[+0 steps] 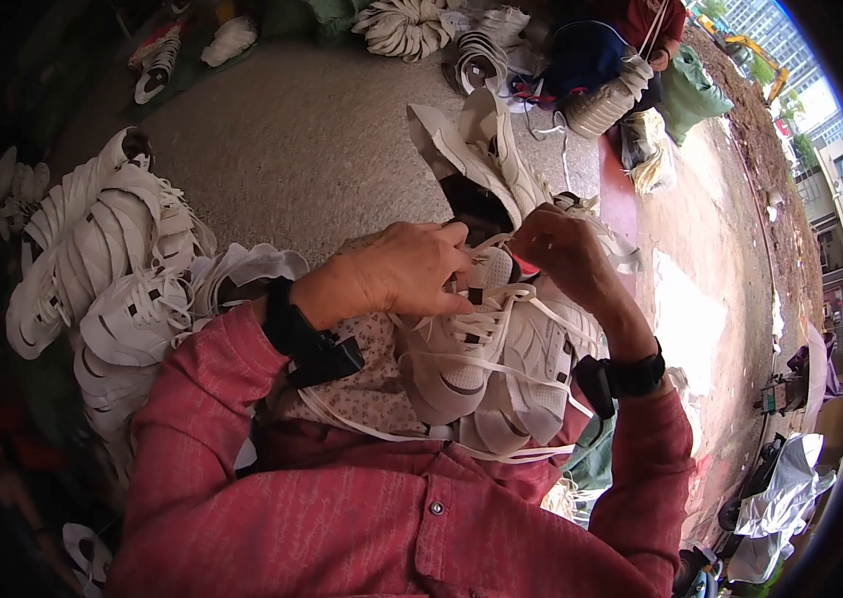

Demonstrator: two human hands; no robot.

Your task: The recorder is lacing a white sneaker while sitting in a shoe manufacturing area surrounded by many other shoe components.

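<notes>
In my lap lie white and beige shoe uppers with laces partly threaded. My left hand (391,269) is closed on the eyelet edge of one shoe upper (436,374), its fingertips bent among the lace loops. My right hand (571,249), just across from it, is pinched shut; a pale shoelace (493,240) runs between the two hands toward its fingers. The exact fingertip grip is partly hidden. Beside it rests a second shoe upper (536,364), with loose lace ends trailing over both. More beige uppers (481,149) stand just beyond my hands.
At the left, nested white shoe uppers (92,239) are heaped in rows. Further bundles (406,25) lie on the concrete floor (242,120) at the far side. Another person's hand (659,58) shows at the top right, near a green sack (692,95). Silvery sheeting (780,498) lies at the lower right.
</notes>
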